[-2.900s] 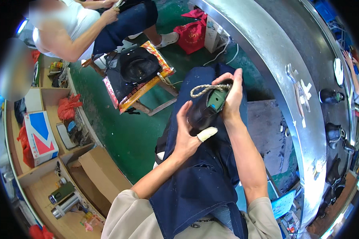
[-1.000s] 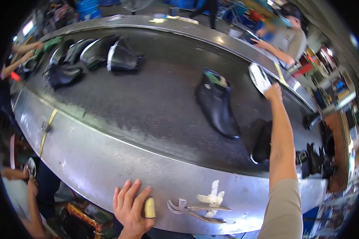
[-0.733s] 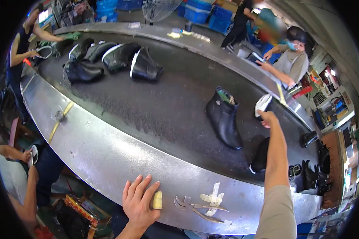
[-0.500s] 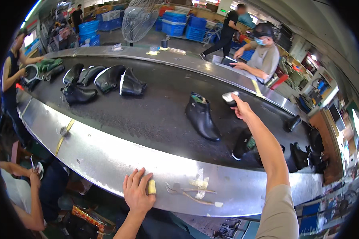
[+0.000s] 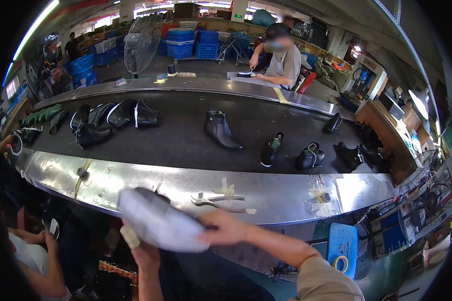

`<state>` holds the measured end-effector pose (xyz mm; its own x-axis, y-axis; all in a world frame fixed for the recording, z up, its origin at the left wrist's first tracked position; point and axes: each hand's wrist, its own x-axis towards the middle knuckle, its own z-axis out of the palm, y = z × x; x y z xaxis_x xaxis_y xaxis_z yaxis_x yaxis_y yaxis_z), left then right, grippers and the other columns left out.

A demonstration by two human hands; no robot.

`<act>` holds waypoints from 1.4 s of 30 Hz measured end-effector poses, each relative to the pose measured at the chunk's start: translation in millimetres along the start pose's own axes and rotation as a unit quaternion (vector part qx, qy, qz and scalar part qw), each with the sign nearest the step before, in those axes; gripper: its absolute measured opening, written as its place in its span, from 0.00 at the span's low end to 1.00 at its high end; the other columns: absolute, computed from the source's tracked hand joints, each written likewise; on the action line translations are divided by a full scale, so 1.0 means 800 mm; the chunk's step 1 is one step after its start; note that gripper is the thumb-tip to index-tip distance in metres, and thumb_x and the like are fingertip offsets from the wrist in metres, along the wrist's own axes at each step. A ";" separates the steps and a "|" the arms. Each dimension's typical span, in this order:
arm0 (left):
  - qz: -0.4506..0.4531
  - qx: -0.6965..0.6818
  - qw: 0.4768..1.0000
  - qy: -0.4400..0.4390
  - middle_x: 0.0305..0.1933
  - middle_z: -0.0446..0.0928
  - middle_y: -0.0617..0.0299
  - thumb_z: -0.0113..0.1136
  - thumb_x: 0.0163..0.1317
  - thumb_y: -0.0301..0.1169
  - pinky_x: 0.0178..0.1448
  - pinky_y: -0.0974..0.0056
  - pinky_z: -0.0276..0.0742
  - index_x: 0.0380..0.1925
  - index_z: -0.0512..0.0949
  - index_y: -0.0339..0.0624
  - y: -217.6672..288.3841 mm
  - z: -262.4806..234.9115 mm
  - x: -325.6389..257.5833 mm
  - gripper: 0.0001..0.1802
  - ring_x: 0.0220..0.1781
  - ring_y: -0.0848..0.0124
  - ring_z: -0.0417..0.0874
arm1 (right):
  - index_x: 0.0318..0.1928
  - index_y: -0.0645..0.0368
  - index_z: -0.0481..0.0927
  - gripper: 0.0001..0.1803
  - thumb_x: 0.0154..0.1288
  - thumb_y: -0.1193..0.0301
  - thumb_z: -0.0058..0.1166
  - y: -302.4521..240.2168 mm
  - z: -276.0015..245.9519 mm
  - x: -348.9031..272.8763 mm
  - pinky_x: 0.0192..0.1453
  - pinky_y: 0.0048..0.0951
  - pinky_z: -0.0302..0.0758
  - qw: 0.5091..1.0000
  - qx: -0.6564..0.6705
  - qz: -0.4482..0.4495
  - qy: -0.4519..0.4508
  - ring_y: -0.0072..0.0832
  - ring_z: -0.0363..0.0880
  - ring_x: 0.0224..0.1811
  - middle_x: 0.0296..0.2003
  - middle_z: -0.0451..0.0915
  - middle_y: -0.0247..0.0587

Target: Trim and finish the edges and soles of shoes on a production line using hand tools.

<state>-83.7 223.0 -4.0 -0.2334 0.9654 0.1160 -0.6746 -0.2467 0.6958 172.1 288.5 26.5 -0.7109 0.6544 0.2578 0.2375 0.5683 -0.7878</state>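
A black shoe (image 5: 160, 223), its pale white sole turned up, is held tilted just in front of the metal ledge, smeared by motion. My right hand (image 5: 225, 228) is closed on its right end. My left hand (image 5: 145, 255) grips it from the lower left, with most fingers hidden behind it; a yellowish wrap covers one finger. Past the shoe, a pair of pincers (image 5: 218, 200) lies on the ledge. On the dark belt, the nearest footwear includes a black ankle boot (image 5: 220, 131), a shoe with green lining (image 5: 272, 149) and a laced shoe (image 5: 310, 156).
The metal ledge (image 5: 105, 174) borders the dark belt (image 5: 171, 140). Several black boots (image 5: 121, 114) stand at its left. Across it, a person (image 5: 281, 62) works on a shoe; another person (image 5: 32, 256) sits at lower left. A blue stool (image 5: 342, 241) carries a tape roll (image 5: 340, 264).
My right hand has come back from over the belt, bringing the shoe to the near ledge. My left hand has left the ledge and taken hold of it. The view has shifted too.
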 end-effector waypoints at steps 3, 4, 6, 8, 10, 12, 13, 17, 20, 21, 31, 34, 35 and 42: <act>0.050 0.001 0.992 0.113 0.72 0.71 0.57 0.50 0.78 0.55 0.69 0.57 0.77 0.79 0.57 0.51 0.014 -0.001 -0.055 0.38 0.69 0.60 0.76 | 0.29 0.63 0.76 0.37 0.66 0.36 0.57 -0.028 0.091 -0.028 0.39 0.48 0.75 0.992 -0.039 -0.026 -0.118 0.55 0.80 0.36 0.31 0.79 0.55; 0.010 -0.014 0.991 0.133 0.72 0.72 0.58 0.51 0.78 0.53 0.67 0.58 0.78 0.78 0.59 0.50 0.003 -0.044 -0.075 0.36 0.67 0.61 0.78 | 0.31 0.64 0.76 0.36 0.65 0.37 0.59 -0.025 0.114 -0.042 0.39 0.47 0.76 0.987 -0.041 -0.012 -0.156 0.54 0.81 0.35 0.31 0.79 0.54; -0.058 -0.051 0.979 0.187 0.66 0.75 0.63 0.54 0.78 0.47 0.62 0.61 0.80 0.76 0.62 0.51 -0.018 -0.104 -0.116 0.32 0.61 0.68 0.80 | 0.40 0.64 0.81 0.31 0.67 0.43 0.62 -0.029 0.120 -0.043 0.42 0.43 0.79 0.962 -0.069 0.035 -0.261 0.50 0.84 0.39 0.35 0.82 0.50; -0.041 0.058 0.977 0.200 0.62 0.75 0.65 0.55 0.77 0.44 0.60 0.62 0.79 0.75 0.63 0.52 -0.030 -0.105 -0.145 0.31 0.57 0.70 0.79 | 0.44 0.62 0.82 0.28 0.69 0.46 0.62 -0.009 0.113 -0.047 0.45 0.41 0.80 0.984 -0.016 0.045 -0.170 0.47 0.85 0.41 0.37 0.83 0.48; -0.025 0.229 0.950 0.211 0.54 0.73 0.67 0.60 0.74 0.35 0.55 0.67 0.75 0.74 0.63 0.52 -0.043 -0.096 -0.156 0.31 0.51 0.74 0.76 | 0.51 0.59 0.83 0.22 0.72 0.52 0.59 0.011 0.096 -0.041 0.51 0.39 0.81 0.999 -0.020 0.050 -0.006 0.44 0.85 0.47 0.43 0.83 0.47; -0.053 0.310 0.935 0.165 0.59 0.72 0.63 0.61 0.72 0.32 0.61 0.65 0.73 0.74 0.64 0.51 -0.070 -0.119 -0.165 0.32 0.56 0.70 0.76 | 0.57 0.56 0.81 0.23 0.74 0.52 0.56 0.038 0.056 -0.012 0.59 0.41 0.78 0.979 -0.165 0.054 0.110 0.45 0.81 0.57 0.53 0.81 0.48; -0.078 0.403 0.902 0.134 0.66 0.68 0.57 0.62 0.72 0.34 0.69 0.62 0.67 0.74 0.64 0.49 -0.087 -0.128 -0.169 0.32 0.65 0.64 0.72 | 0.61 0.55 0.79 0.26 0.74 0.50 0.55 0.067 0.041 -0.004 0.64 0.43 0.76 0.954 -0.248 0.060 0.156 0.45 0.78 0.63 0.59 0.79 0.47; -0.152 0.495 0.849 0.104 0.75 0.63 0.49 0.58 0.75 0.37 0.79 0.58 0.59 0.73 0.65 0.45 -0.109 -0.129 -0.148 0.30 0.76 0.57 0.66 | 0.67 0.51 0.77 0.30 0.72 0.48 0.57 0.132 0.014 -0.003 0.73 0.50 0.67 0.852 -0.455 0.097 0.240 0.46 0.70 0.72 0.67 0.74 0.45; -0.096 0.482 0.867 0.079 0.74 0.66 0.51 0.47 0.80 0.34 0.78 0.59 0.60 0.74 0.65 0.47 -0.119 -0.144 -0.147 0.24 0.75 0.60 0.67 | 0.67 0.53 0.77 0.33 0.73 0.44 0.52 0.127 0.011 -0.005 0.78 0.51 0.60 0.911 -0.364 0.111 0.158 0.47 0.64 0.76 0.69 0.72 0.45; -0.091 0.434 0.893 0.083 0.74 0.66 0.52 0.45 0.81 0.33 0.78 0.59 0.60 0.73 0.65 0.47 -0.119 -0.137 -0.146 0.24 0.75 0.60 0.67 | 0.67 0.53 0.77 0.33 0.73 0.44 0.52 0.126 0.009 -0.005 0.78 0.51 0.60 0.910 -0.362 0.118 0.162 0.47 0.64 0.76 0.69 0.72 0.45; 0.003 0.460 0.885 0.070 0.57 0.77 0.58 0.48 0.81 0.36 0.60 0.67 0.74 0.68 0.70 0.42 -0.114 -0.121 -0.149 0.21 0.54 0.70 0.78 | 0.60 0.54 0.81 0.27 0.71 0.49 0.57 0.124 0.009 0.004 0.75 0.49 0.64 0.924 -0.316 0.097 0.193 0.41 0.70 0.70 0.63 0.75 0.44; 0.109 0.511 0.851 0.056 0.55 0.77 0.60 0.48 0.80 0.36 0.58 0.68 0.75 0.65 0.72 0.38 -0.102 -0.093 -0.151 0.20 0.51 0.71 0.79 | 0.59 0.54 0.82 0.27 0.71 0.49 0.56 0.124 0.009 0.008 0.74 0.49 0.65 0.923 -0.319 0.087 0.199 0.41 0.70 0.70 0.63 0.75 0.43; 0.113 0.511 0.850 0.055 0.55 0.77 0.60 0.48 0.80 0.36 0.58 0.68 0.75 0.65 0.72 0.38 -0.093 -0.087 -0.149 0.20 0.51 0.71 0.79 | 0.59 0.54 0.82 0.27 0.71 0.49 0.56 0.124 0.010 0.009 0.74 0.49 0.64 0.925 -0.315 0.094 0.191 0.41 0.70 0.69 0.62 0.76 0.43; 0.058 0.407 0.909 0.067 0.54 0.78 0.59 0.47 0.80 0.34 0.60 0.66 0.74 0.65 0.73 0.36 -0.083 -0.098 -0.149 0.20 0.53 0.70 0.78 | 0.59 0.54 0.82 0.27 0.72 0.49 0.56 0.123 0.009 0.007 0.76 0.50 0.62 0.926 -0.307 0.108 0.191 0.41 0.70 0.69 0.61 0.76 0.42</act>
<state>-66.0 117.9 -119.6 -0.3906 0.9044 0.1717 0.0886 -0.1487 0.9849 186.6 344.3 -53.6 -0.3442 0.8484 0.4020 0.7619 0.5027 -0.4085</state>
